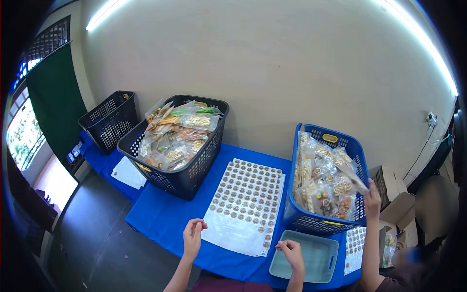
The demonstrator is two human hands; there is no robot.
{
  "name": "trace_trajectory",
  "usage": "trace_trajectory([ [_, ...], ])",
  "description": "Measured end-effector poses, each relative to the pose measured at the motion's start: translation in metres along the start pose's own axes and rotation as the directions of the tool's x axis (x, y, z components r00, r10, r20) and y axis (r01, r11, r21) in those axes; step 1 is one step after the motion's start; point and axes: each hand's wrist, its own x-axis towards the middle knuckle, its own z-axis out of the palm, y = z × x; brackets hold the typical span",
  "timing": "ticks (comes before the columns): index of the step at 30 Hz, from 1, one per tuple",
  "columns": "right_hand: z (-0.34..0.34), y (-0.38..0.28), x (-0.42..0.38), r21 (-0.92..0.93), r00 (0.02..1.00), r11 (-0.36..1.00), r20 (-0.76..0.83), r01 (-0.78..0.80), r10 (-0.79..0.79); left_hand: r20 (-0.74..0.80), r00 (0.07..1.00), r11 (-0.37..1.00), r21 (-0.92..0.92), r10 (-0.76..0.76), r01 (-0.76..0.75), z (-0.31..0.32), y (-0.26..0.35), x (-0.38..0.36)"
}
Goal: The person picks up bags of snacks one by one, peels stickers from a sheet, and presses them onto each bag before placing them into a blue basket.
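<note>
My left hand is over the front edge of the blue-covered table, beside the lower left of a sheet of round stickers. Its fingers are curled together, and anything in them is too small to make out. Near the left rim of a pale green tray is my right hand, with thumb and fingers pinched together; whether a small thing is between them cannot be made out. Rows of brown round stickers cover the sheet's upper part and right edge, while its lower left is bare.
A black basket full of snack packets stands at left; another black basket is behind it. At right, a co-worker's hand holds a packet at a filled blue basket. Cardboard boxes lie beyond.
</note>
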Motion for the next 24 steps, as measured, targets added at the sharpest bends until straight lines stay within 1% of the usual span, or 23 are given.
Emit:
trace_trajectory([
  [2, 0.019, -0.017, 0.004, 0.092, 0.998, 0.995, -0.038, 0.047, -0.044, -0.014, 1.0, 1.0, -0.002, 0.021, -0.021, -0.015, 0.008, 0.017],
  [5, 0.038, -0.022, 0.014, 0.141, 0.983, 0.99, -0.182, 0.003, 0.022, -0.023, 0.996, 0.995, 0.048, 0.084, -0.083, -0.041, 0.017, 0.046],
  [6, 0.043, -0.024, 0.015, 0.125, 0.984, 0.992, -0.177, -0.002, 0.024, -0.029, 0.993, 0.991, 0.071, 0.115, -0.113, -0.049, 0.021, 0.056],
  [9, 0.066, -0.034, 0.017, 0.007, 0.973, 0.999, -0.227, 0.034, -0.032, -0.03, 0.982, 0.97, 0.164, 0.186, -0.179, -0.077, 0.03, 0.084],
  [10, 0.073, -0.034, 0.019, 0.069, 0.97, 0.997, -0.242, 0.038, -0.02, -0.029, 0.977, 0.956, 0.212, 0.212, -0.201, -0.088, 0.031, 0.094],
  [14, 0.096, -0.021, 0.025, 0.028, 0.979, 1.0, -0.202, 0.008, -0.002, -0.007, 0.956, 0.914, 0.296, 0.292, -0.277, -0.121, 0.046, 0.138],
  [17, 0.114, -0.018, 0.023, -0.056, 0.974, 0.998, -0.225, -0.017, 0.004, 0.057, 0.918, 0.848, 0.363, 0.393, -0.386, -0.141, 0.058, 0.186],
  [19, 0.125, -0.029, 0.018, -0.138, 0.975, 0.988, -0.22, -0.067, 0.035, 0.108, 0.896, 0.771, 0.471, 0.432, -0.428, -0.153, 0.061, 0.23],
  [21, 0.129, -0.021, 0.014, -0.1, 0.968, 0.994, -0.252, -0.051, 0.024, 0.165, 0.881, 0.661, 0.603, 0.444, -0.447, -0.168, 0.07, 0.276],
  [22, 0.132, -0.018, 0.013, -0.077, 0.962, 0.996, -0.272, -0.04, 0.018, 0.153, 0.873, 0.634, 0.631, 0.463, -0.447, -0.177, 0.07, 0.3],
  [23, 0.137, -0.019, 0.011, -0.027, 0.945, 1.0, -0.327, -0.003, -0.006, 0.143, 0.864, 0.606, 0.658, 0.482, -0.447, -0.186, 0.069, 0.323],
  [24, 0.142, -0.02, 0.006, 0.02, 0.924, 0.999, -0.383, 0.034, -0.024, 0.179, 0.872, 0.553, 0.71, 0.456, -0.436, -0.195, 0.066, 0.346],
])
